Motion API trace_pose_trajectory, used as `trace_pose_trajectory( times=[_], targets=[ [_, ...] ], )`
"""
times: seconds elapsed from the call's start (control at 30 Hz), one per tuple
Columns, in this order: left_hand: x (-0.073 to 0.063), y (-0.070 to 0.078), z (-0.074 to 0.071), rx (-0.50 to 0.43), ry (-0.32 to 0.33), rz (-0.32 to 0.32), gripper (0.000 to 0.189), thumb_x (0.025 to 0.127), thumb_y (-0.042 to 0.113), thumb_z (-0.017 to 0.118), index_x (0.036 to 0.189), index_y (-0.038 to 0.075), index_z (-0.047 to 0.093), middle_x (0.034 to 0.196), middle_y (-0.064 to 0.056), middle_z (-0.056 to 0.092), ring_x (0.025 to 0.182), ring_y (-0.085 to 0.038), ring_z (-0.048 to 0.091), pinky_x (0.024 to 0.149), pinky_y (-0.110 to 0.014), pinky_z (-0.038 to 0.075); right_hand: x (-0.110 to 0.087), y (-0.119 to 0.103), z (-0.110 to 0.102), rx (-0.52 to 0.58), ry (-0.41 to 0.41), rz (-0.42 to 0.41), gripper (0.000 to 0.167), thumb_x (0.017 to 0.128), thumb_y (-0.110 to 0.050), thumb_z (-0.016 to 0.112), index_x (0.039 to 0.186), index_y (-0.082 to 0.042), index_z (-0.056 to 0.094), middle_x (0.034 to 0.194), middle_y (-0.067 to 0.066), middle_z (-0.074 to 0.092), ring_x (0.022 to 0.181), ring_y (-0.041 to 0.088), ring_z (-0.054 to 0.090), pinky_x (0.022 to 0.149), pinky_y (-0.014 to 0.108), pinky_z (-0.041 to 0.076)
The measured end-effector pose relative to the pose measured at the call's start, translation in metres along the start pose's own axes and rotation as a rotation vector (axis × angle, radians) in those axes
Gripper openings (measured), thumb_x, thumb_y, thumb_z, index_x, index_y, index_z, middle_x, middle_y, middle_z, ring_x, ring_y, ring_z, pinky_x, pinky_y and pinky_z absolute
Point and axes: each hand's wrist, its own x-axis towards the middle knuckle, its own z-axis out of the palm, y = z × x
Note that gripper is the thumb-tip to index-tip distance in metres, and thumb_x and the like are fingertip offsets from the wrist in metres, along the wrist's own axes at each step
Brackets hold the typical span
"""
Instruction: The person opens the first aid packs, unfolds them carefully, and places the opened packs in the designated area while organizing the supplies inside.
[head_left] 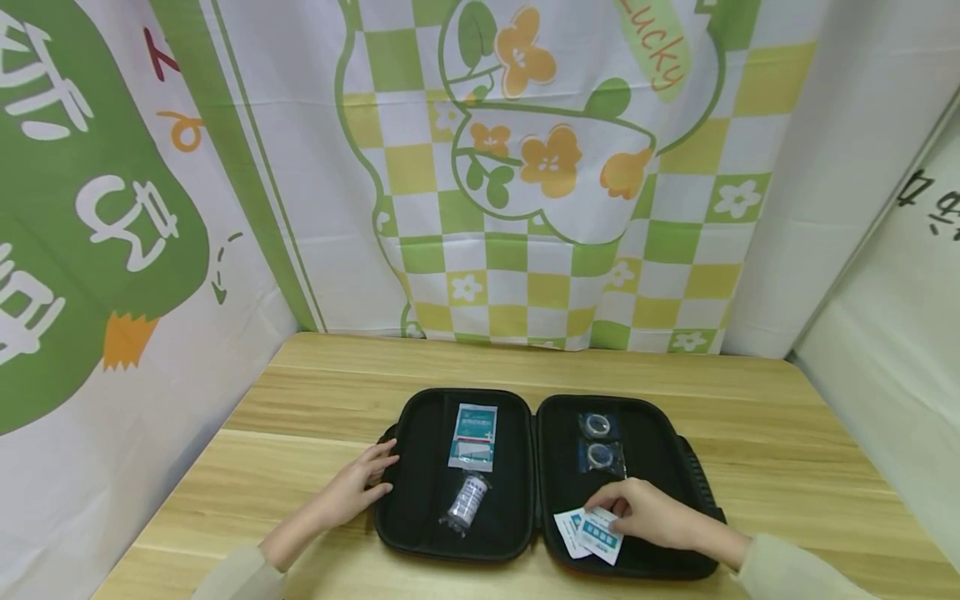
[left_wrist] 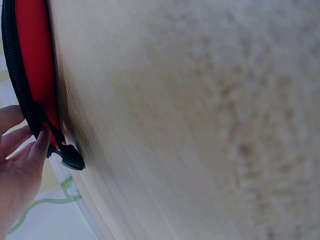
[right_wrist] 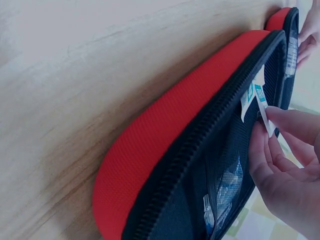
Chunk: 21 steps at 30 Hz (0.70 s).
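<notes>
A black-lined case with a red outer shell lies unfolded on the table. Between the thumb and fingers of my right hand is a small white-and-teal sachet, pinched by its upper end. It overlaps a second sachet at the near left corner of the case's right half. My left hand touches the outer left rim of the case with relaxed fingers, close to the black zip pull. In the right wrist view, the pinched sachet stands tilted over the black lining.
The left half holds a teal packet and a wrapped white bandage roll. Two clear-wrapped rings lie in the right half, beside a ribbed handle. Printed curtains hang behind the wooden table.
</notes>
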Motion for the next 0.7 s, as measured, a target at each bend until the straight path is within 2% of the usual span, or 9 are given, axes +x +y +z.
trace_pose_trajectory(
  times=[0.2, 0.7],
  targets=[
    [-0.001, 0.001, 0.000, -0.003, 0.003, 0.009, 0.041, 0.085, 0.002, 0.055, 0.119, -0.017, 0.043, 0.135, -0.030, 0.027, 0.110, -0.041, 0.046, 0.085, -0.039, 0.044, -0.003, 0.002, -0.005, 0.033, 0.033, -0.005, 0.027, 0.072, 0.009, 0.056, 0.097, 0.003, 0.064, 0.092, 0.008, 0.063, 0.069, 0.006, 0.049, 0.057, 0.021, 0.045],
    [0.000, -0.002, 0.001, -0.002, 0.005, 0.012, 0.041, 0.086, 0.003, 0.055, 0.119, -0.017, 0.044, 0.135, -0.029, 0.027, 0.110, -0.040, 0.047, 0.085, -0.038, 0.045, -0.017, 0.008, -0.020, 0.067, 0.110, 0.049, 0.028, 0.073, 0.009, 0.053, 0.101, 0.007, 0.061, 0.091, 0.012, 0.061, 0.072, 0.005, 0.053, 0.058, 0.022, 0.048]
  ],
)
